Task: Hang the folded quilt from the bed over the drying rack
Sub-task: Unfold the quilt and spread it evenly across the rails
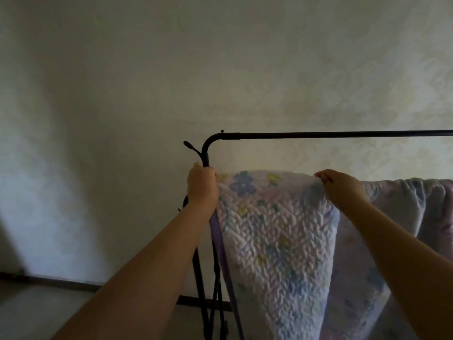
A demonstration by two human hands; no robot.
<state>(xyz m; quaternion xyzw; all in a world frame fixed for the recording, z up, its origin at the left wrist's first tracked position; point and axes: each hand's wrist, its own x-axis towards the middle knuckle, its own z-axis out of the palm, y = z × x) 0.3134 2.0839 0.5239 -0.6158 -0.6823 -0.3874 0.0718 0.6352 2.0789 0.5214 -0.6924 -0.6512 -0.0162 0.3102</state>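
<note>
- Quilt [277, 229], pale quilted fabric with blue and yellow flowers and a purple border: draped over a lower bar of the black metal drying rack [318, 135], top fold running left-right, panels hanging straight down.
- My left hand [202, 185]: fist clenched on the quilt's left top corner, right against the rack's upright.
- My right hand [340, 186]: fingers pinching the top fold mid-span.
- Rack's top rail sits above, bare; patterned wall [220, 69] close behind.
- Open floor [49, 310] left of the rack.

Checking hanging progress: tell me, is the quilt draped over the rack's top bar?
No: the quilt hangs below the bare top bar, held by both hands.
</note>
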